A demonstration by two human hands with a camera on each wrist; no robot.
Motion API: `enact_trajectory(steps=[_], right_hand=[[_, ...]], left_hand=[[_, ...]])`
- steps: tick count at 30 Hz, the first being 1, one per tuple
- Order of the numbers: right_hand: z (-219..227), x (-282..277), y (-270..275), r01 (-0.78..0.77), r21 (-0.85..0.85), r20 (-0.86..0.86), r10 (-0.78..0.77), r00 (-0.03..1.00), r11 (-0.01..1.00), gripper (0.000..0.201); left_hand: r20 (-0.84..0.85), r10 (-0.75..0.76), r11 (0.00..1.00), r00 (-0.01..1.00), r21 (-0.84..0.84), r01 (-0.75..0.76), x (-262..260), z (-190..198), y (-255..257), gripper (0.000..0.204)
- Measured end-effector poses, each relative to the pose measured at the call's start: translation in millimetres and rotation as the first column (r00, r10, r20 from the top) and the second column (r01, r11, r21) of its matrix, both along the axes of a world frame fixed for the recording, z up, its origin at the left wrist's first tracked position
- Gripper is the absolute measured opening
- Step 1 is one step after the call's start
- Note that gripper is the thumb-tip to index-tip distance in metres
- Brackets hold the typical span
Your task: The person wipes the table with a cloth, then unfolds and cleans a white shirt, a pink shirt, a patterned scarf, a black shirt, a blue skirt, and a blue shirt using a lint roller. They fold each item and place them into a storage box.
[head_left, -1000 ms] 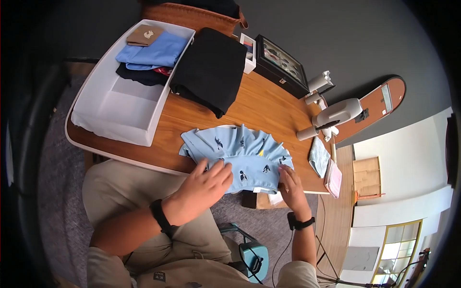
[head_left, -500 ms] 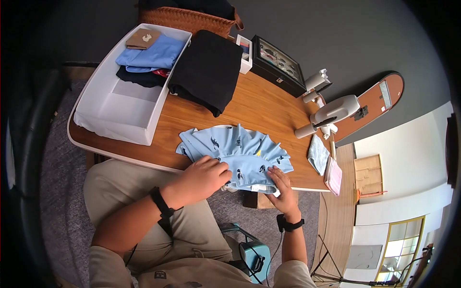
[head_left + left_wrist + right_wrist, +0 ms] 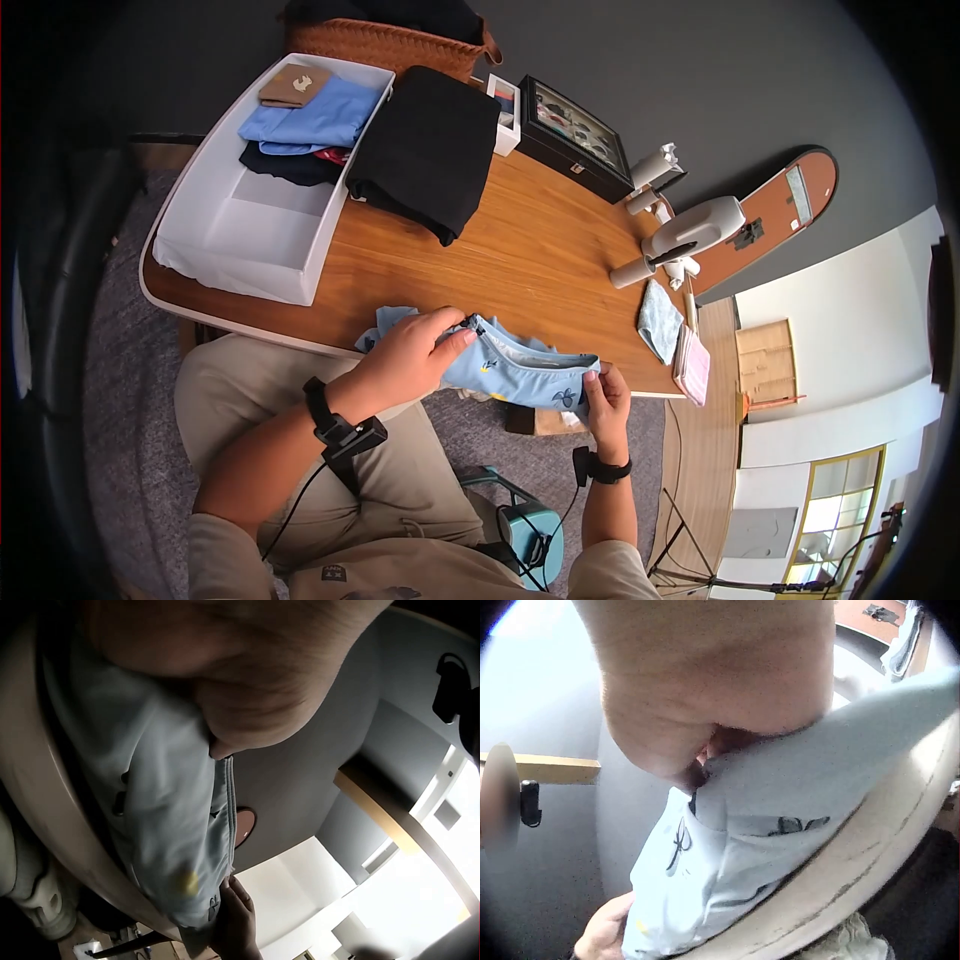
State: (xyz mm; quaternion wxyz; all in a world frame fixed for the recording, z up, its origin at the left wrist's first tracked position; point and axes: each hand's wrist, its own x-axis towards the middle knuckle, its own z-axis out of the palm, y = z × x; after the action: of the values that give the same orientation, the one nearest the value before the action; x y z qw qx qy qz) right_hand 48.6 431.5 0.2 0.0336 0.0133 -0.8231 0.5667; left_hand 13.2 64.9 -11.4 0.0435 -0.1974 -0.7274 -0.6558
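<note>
A light blue garment (image 3: 520,375) with dark and yellow printed figures hangs stretched between both hands at the table's front edge. Its banded opening faces up and gapes a little. My left hand (image 3: 420,350) pinches one end of that band between thumb and fingers. At the other end, my right hand (image 3: 607,400) grips the corner with the thumb in front. In the left wrist view, the cloth (image 3: 172,817) drapes beside the table rim. From the right wrist, the printed cloth (image 3: 780,802) runs under the hand, whose fingertips are mostly hidden.
A white box (image 3: 235,225) holding folded clothes stands at the left, beside a folded black garment (image 3: 425,150). Behind are a glass-topped black case (image 3: 575,140) and a woven basket (image 3: 380,48). A grey-white appliance (image 3: 695,230) and folded cloths (image 3: 658,322) lie right.
The garment lay spread on the table with hands resting on it. Both hands have since taken its banded edge and raised it, so the opening now faces up and the spread part has folded away.
</note>
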Motion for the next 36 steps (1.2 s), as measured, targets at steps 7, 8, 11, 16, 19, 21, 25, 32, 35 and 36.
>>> enact_trajectory(steps=[7,8,11,16,19,21,25,32,35,36], right_hand=[[38.4,10.4,-16.3,0.076,-0.443,0.180,0.005,0.984,0.894,0.018],[55.4,16.1,-34.3,0.128,-0.514,0.195,-0.029,0.980,0.848,0.017],[54.0,10.5,-21.5,0.103,-0.484,0.212,0.003,0.977,0.869,0.015],[35.2,-7.7,-14.1,0.063,-0.388,0.235,0.033,0.971,0.920,0.014],[23.2,-5.0,-25.0,0.067,-0.378,0.178,0.002,0.984,0.923,0.011],[15.8,-0.8,-26.3,0.050,-0.374,0.120,-0.005,0.993,0.926,0.010],[19.2,13.1,-70.0,0.105,-0.338,0.062,-0.089,0.994,0.935,0.008],[9.5,32.0,-154.7,0.063,-0.055,-0.067,-0.066,0.996,0.997,0.014],[-1.1,25.0,-175.4,0.094,0.141,-0.217,-0.062,0.974,0.986,0.017],[-1.2,24.5,-179.2,0.100,0.175,-0.201,-0.064,0.978,0.979,0.017]], left_hand=[[0.503,-0.262,0.949,0.824,0.287,0.127,-6.6,9.8,-11.5,0.023],[0.600,-0.461,0.850,0.654,0.510,0.131,-5.9,21.6,-18.0,0.021],[0.561,-0.554,0.779,0.615,0.611,0.143,-9.7,2.1,-13.9,0.020],[0.311,-0.092,0.994,0.946,-0.022,0.104,-8.4,-4.2,-11.3,0.024],[0.232,-0.012,0.994,0.973,-0.103,0.037,2.2,9.6,-4.2,0.022],[0.131,0.020,0.999,0.991,-0.043,-0.015,2.8,-5.8,5.9,0.021],[0.087,0.017,0.999,0.996,0.036,-0.020,7.6,-4.0,8.9,0.018],[0.180,0.091,0.989,0.979,0.102,-0.110,17.5,2.9,15.6,0.021],[0.158,0.121,0.992,0.980,0.025,-0.127,17.5,4.6,13.9,0.022],[0.167,0.106,0.994,0.980,-0.001,-0.107,18.8,7.5,13.0,0.021]])
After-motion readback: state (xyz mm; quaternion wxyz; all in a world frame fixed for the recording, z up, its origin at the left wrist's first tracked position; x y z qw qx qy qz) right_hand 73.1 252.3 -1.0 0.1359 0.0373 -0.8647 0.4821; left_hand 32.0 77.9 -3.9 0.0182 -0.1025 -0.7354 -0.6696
